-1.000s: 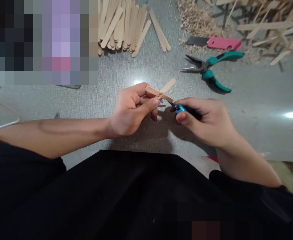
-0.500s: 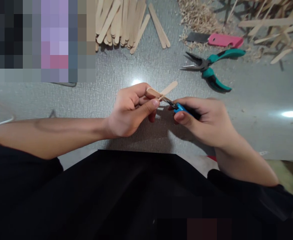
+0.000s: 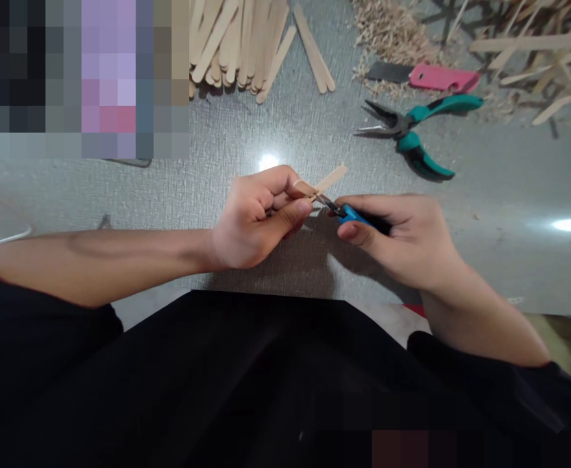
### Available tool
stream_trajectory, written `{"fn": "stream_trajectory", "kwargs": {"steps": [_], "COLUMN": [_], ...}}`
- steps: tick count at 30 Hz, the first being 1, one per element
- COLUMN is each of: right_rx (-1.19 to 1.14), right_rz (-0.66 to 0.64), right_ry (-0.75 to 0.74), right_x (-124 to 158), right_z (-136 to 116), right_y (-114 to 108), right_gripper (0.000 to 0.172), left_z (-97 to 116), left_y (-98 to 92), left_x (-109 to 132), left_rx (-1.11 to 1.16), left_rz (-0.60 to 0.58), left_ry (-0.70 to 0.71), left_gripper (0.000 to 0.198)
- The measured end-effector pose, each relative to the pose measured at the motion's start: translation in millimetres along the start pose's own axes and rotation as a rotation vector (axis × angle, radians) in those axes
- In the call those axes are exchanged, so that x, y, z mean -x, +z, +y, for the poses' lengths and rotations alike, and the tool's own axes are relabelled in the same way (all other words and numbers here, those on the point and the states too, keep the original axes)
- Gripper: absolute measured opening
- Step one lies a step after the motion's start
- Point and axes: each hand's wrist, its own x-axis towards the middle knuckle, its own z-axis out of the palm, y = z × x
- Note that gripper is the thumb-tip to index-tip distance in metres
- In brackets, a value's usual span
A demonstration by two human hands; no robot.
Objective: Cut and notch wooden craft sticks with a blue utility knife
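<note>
My left hand point(image 3: 263, 218) is closed, pinching a flat wooden craft stick point(image 3: 332, 179) between thumb and fingers. The stick's free end points up and to the right. A second thin wooden piece point(image 3: 305, 188) crosses it at my fingertips; whether it is a split-off strip or another stick, I cannot tell. My right hand point(image 3: 395, 237) is wrapped round a blue utility knife point(image 3: 352, 214). Its narrow metal blade points up-left and meets the wood just beside my left thumb. The exact contact is too small to make out.
Several craft sticks point(image 3: 246, 49) lie piled at the back, with a pair of sticks point(image 3: 314, 49) beside them. Wood shavings point(image 3: 397, 32), a pink-handled blade point(image 3: 444, 78), green-handled pliers point(image 3: 405, 127) and a heap of thin sticks point(image 3: 533, 45) lie back right on the grey table point(image 3: 178, 195).
The crossed wood has shifted slightly right and down at my left fingertips. More of the knife's metal shows. My right hand has barely moved, and the view has shifted a little.
</note>
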Motion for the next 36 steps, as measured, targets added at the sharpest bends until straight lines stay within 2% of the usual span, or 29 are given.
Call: {"fn": "stream_trajectory", "kwargs": {"steps": [4,8,10,15,19,23,26,32,36], "right_rx": [-0.015,0.009,0.021,0.005,-0.095,0.006,0.020,0.011,0.063], "right_rz": [-0.003,0.003,-0.006,-0.039,0.129,0.270,0.265,0.227,0.243], "right_ry": [0.028,0.032,0.019,-0.050,-0.147,-0.072,-0.098,-0.135,-0.165], "right_x": [2,1,-1,-6,-6,-8,-8,-8,-10], "right_z": [-3,-6,-6,-5,-1,0,-1,-1,4], "right_y": [3,4,3,-5,-5,2,6,6,1], "right_gripper": [0.059,0.063,0.064,0.068,0.055,0.036,0.023,0.021,0.014], "left_z": [0,-1,-1,3,6,9,13,17,17], "left_y": [-4.0,-6.1,-4.3,2.0,2.0,2.5,4.0,4.8,5.4], "left_x": [1,4,4,-3,-8,-5,-1,0,-1], "left_rx": [-0.135,-0.216,-0.150,0.097,0.249,0.232,0.187,0.111,0.070], "left_rz": [-0.004,-0.023,-0.011,0.074,0.062,0.041,0.012,-0.019,-0.034], "left_ry": [0.085,0.089,0.038,-0.188,-0.217,-0.250,-0.246,-0.166,-0.320], "left_gripper": [0.020,0.019,0.023,0.032,0.030,0.032,0.037,0.027,0.039]}}
